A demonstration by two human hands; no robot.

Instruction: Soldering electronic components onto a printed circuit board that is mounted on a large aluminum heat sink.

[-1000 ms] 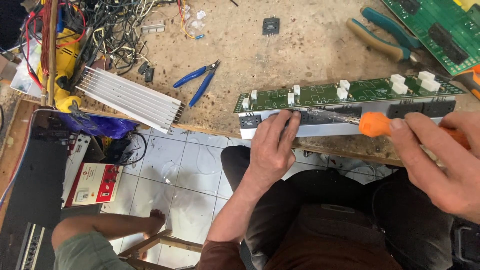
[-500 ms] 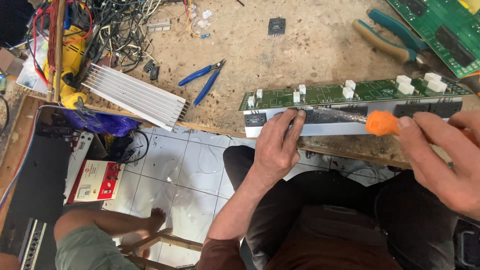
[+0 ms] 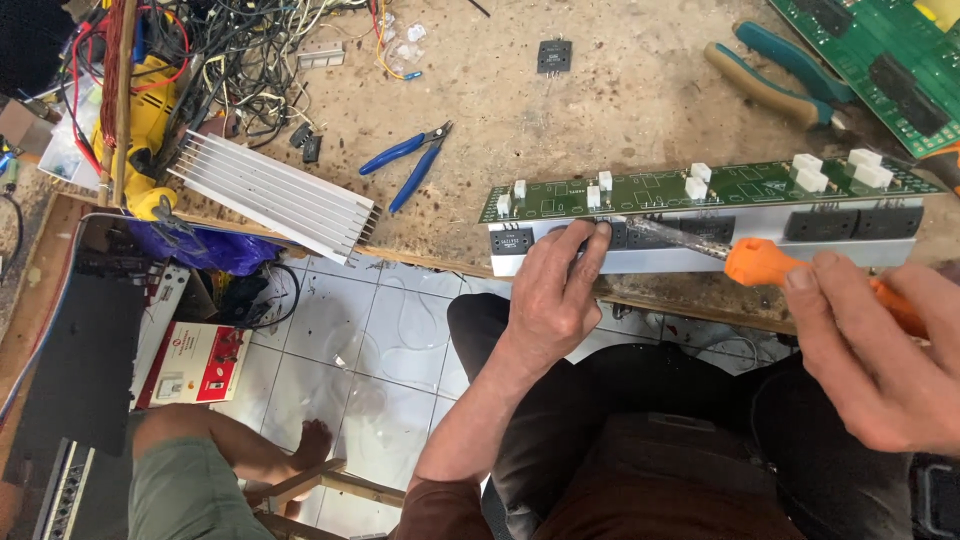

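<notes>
A long green circuit board [image 3: 740, 185] with white connectors is fixed on a silver aluminium bar [image 3: 700, 258] carrying several black transistors, at the workbench's front edge. My left hand [image 3: 555, 295] presses its fingers against the front of the bar, over one transistor. My right hand [image 3: 880, 350] grips an orange-handled screwdriver [image 3: 765, 262]. Its metal shaft points left, with the tip at the bar beside my left fingertips.
Blue pliers [image 3: 410, 160] and a finned aluminium heatsink [image 3: 275, 195] lie on the bench to the left. Teal-handled pliers [image 3: 770, 75] and another green board [image 3: 885, 60] lie at the back right. Tangled wires [image 3: 230, 40] fill the back left. Another person's leg [image 3: 220, 450] rests on the tiled floor.
My right hand and the screwdriver have shifted slightly left along the bar. My left hand stays pressed on the bar.
</notes>
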